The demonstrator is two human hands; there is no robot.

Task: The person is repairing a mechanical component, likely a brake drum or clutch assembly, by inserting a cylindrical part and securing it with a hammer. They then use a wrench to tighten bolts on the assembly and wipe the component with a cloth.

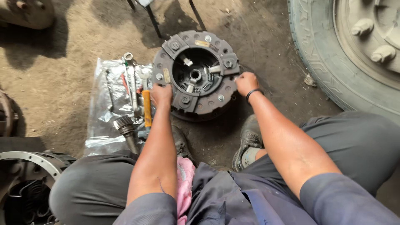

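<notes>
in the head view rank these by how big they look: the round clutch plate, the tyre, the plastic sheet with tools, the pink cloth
1. Tyre, largest though cut off by the frame edge.
2. and 3. Round clutch plate and plastic sheet look about alike; I would not rank them.
4. Pink cloth, smallest, partly hidden by clothing.

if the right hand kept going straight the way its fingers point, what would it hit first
The right hand already touches the rim of the round clutch pressure plate, fingers aimed left and inward. Going on, it would likely meet the bolt on the raised bracket first, though height is hard to judge.
</notes>
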